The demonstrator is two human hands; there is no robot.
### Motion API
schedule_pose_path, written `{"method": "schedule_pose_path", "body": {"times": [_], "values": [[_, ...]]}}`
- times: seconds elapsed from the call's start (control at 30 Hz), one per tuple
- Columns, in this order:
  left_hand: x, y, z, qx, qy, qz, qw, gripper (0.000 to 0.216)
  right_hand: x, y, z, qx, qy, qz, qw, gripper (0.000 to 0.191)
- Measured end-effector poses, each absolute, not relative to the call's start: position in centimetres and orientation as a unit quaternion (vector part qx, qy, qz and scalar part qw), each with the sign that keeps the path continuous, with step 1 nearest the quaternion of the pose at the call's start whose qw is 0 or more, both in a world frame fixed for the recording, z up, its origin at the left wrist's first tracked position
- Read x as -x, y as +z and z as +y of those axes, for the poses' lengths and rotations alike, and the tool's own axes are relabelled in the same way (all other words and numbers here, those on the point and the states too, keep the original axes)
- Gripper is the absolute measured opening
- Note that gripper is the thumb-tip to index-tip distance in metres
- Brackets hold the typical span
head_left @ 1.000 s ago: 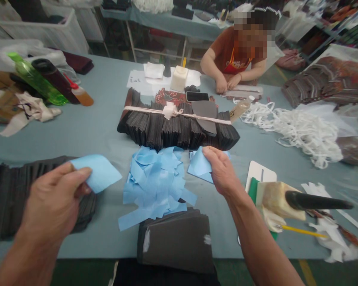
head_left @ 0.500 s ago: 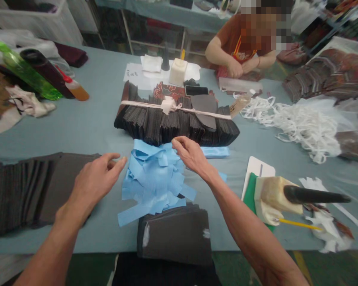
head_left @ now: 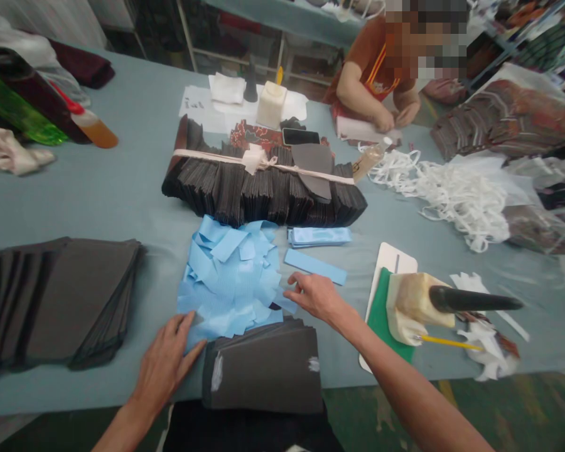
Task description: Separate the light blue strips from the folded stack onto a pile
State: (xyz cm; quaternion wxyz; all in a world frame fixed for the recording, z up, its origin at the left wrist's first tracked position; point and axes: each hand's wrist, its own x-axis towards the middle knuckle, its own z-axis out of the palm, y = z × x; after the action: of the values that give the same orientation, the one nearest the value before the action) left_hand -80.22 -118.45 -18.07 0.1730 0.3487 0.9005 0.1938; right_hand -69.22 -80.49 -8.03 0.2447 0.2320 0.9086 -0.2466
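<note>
A loose heap of light blue ribbon strips (head_left: 235,282) lies in front of me. My left hand (head_left: 167,358) rests low at its left edge, thumb and fingers apart, by a strip end and the left side of a stack of dark grey pieces (head_left: 268,370) with whitish marks. To the heap's right, my right hand (head_left: 317,298) hovers at a protruding strip end, fingers loosely bent and thumb apart, nothing visible in them. A single blue strip (head_left: 315,266) and a neat blue bundle (head_left: 320,236) lie just beyond it.
Behind the heap sits a long tied bundle of dark pieces (head_left: 245,188). More dark grey pieces (head_left: 75,295) fan out at left. On the right are a glue container (head_left: 414,307) with a black handle, and tangled white strips (head_left: 471,194). Another person (head_left: 367,81) works opposite.
My right hand has come down from the heap's top to its right side, and my left hand has moved lower, toward the heap's lower left. The view has shifted slightly.
</note>
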Motion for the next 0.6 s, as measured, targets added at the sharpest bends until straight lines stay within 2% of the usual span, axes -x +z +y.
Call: {"method": "schedule_pose_path", "body": {"times": [0.13, 0.2, 0.37, 0.6], "values": [[81.6, -19.1, -117.2, -0.372, 0.210, 0.880, 0.209, 0.030, 68.3, -8.7, -80.2, -0.248, -0.214, 0.904, 0.273, 0.035], [82.3, -19.3, -116.3, -0.358, 0.217, 0.877, 0.234, 0.021, 67.9, -9.2, -80.3, -0.258, -0.202, 0.902, 0.280, 0.037], [84.4, -19.9, -112.9, -0.228, 0.256, 0.894, 0.289, 0.024, 67.5, -10.6, -80.7, -0.282, -0.184, 0.897, 0.285, 0.037], [88.1, -18.8, -107.6, -0.032, 0.406, 0.858, 0.314, 0.033, 68.9, -12.1, -82.0, -0.284, -0.235, 0.895, 0.253, 0.040]]}}
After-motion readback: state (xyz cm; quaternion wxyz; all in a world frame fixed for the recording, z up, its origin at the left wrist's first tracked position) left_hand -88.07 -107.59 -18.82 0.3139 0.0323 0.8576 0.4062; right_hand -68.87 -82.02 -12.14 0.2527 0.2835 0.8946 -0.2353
